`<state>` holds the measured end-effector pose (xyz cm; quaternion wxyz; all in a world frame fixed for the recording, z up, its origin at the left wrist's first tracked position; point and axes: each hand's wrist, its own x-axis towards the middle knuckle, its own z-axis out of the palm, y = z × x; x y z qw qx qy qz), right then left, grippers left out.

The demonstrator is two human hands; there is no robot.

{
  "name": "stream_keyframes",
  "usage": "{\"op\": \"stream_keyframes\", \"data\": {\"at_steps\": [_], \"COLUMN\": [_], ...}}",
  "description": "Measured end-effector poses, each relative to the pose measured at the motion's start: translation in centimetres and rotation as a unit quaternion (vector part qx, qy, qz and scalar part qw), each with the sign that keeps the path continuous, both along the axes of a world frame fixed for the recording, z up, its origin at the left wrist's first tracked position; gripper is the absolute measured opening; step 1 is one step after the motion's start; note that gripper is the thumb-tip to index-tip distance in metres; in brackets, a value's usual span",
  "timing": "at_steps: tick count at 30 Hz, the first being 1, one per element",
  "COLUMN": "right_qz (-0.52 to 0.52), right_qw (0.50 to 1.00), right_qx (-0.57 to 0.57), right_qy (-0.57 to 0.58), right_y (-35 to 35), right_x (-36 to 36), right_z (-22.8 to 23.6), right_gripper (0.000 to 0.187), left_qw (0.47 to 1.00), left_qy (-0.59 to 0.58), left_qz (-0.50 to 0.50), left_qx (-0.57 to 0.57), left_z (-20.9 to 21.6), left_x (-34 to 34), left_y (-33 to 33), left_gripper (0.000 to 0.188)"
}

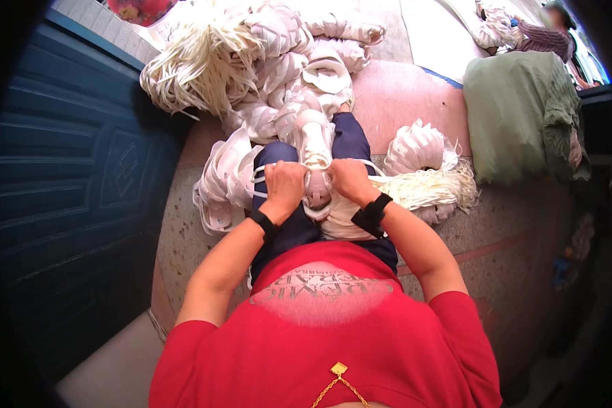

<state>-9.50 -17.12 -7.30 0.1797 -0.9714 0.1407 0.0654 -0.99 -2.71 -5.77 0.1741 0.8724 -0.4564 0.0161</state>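
Note:
Between my knees rests a pale pink and white shoe upper [317, 193], its tongue end pointing away from me. My left hand [284, 185] is closed at its left side, with white shoelace [259, 179] looping out past the fingers. On the other side my right hand [350, 180] grips the lace too, and its end trails off to the right. Both fists sit close to the upper, level with each other. The fingertips are partly hidden, so the exact pinch on the laces does not show.
Nested shoe uppers [228, 178] lie left of my legs, others [418, 147] to the right beside a bundle of cream laces [432, 187]. A large heap with more laces [200, 64] lies ahead. A green sack [510, 119], a blue door [95, 163] and another person [547, 39] flank the area.

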Motion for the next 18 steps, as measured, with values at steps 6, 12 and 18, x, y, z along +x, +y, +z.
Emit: {"op": "stream_keyframes", "data": {"at_steps": [6, 12, 18], "right_qz": [0.181, 0.092, 0.001], "right_qw": [0.955, 0.982, 0.991], "right_qx": [-0.18, -0.083, -0.046], "right_qy": [-0.153, -0.141, -0.13], "right_y": [0.5, 0.4, 0.1], "right_x": [-0.1, -0.7, -1.9], "right_z": [0.3, 0.8, 0.0], "right_gripper": [0.009, 0.008, 0.006], "left_qw": [0.999, 0.998, 0.993], "left_qy": [0.03, 0.033, 0.106], "left_qz": [0.023, 0.037, 0.039], "left_qx": [0.003, 0.03, 0.019], "left_z": [0.5, 1.3, 0.0], "left_x": [-1.6, -1.6, -1.2], "left_y": [0.3, 0.7, 0.9], "left_gripper": [0.016, 0.018, 0.015]}}
